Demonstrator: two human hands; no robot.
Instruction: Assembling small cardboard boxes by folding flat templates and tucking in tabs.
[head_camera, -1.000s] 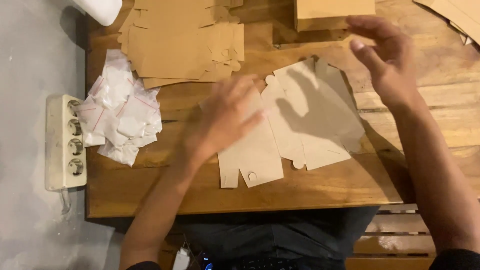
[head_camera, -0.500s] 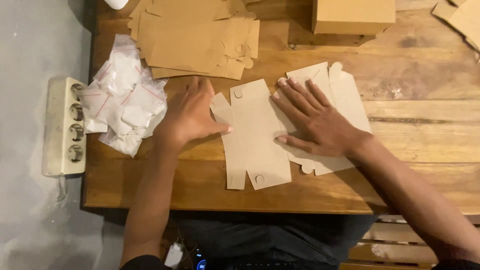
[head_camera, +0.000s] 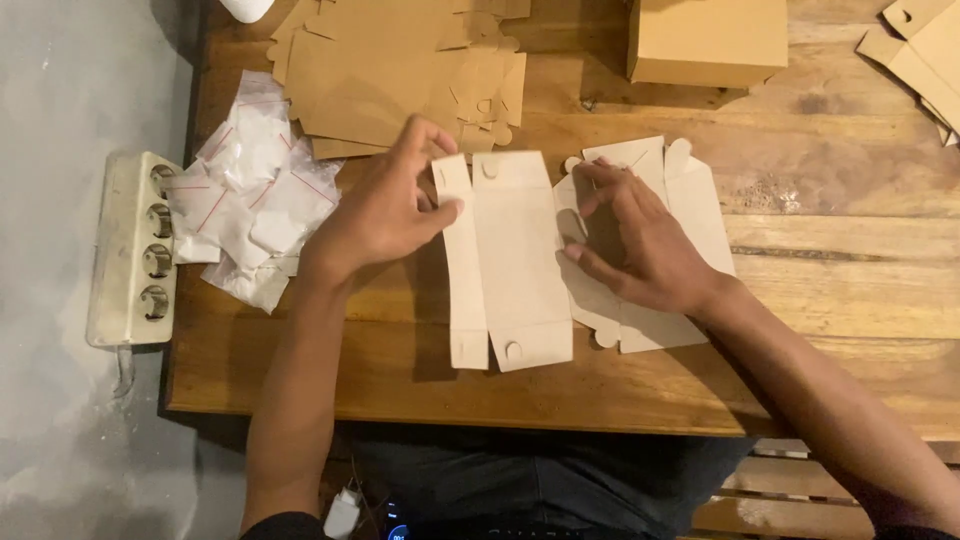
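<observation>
Flat brown cardboard box blank (head_camera: 520, 260) lies at the centre of the wooden table (head_camera: 830, 250), unfolded, long axis running twelve to six o'clock. Left hand (head_camera: 385, 215), at nine o'clock of the blank, has thumb and fingers pinched narrowly on the blank's narrow left flap, which is lifted slightly. Right hand (head_camera: 630, 245), at three o'clock, presses with loosely spread fingers on the blank's right panels. Stack of further flat blanks (head_camera: 390, 70) sits at twelve o'clock. Pile of small clear bags (head_camera: 250, 210) rests at nine o'clock, with a white power strip (head_camera: 135, 250) beyond it. Assembled brown box (head_camera: 705, 40) stands at one o'clock.
</observation>
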